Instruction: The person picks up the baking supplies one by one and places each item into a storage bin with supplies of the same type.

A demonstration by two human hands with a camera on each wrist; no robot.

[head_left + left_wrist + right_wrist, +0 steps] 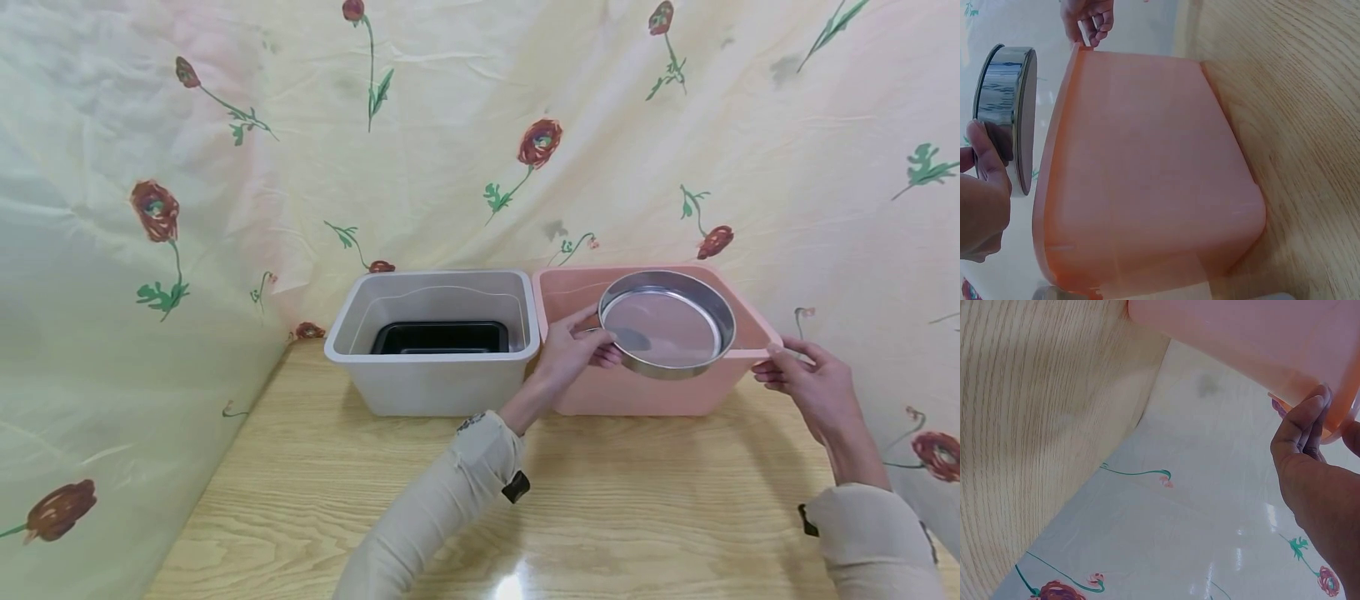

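Observation:
A round metal sieve (663, 329) with a shiny rim and a see-through bottom is held above the pink bin (637, 392). My left hand (573, 346) pinches its left side by the rim; in the left wrist view the sieve (1007, 106) stands apart from the bin's edge. At the bin's front right corner, my right hand (813, 383) grips the rim, thumb on top and fingers beneath. The right wrist view shows these fingers (1304, 425) against the pink wall. What lies inside the pink bin is mostly hidden behind the sieve.
Left of the pink bin stands a light grey bin (435, 387) with a black rectangular pan (442, 333) inside. Both bins rest on a wooden table (300, 500). A flowered cloth (450, 150) hangs behind and along the sides.

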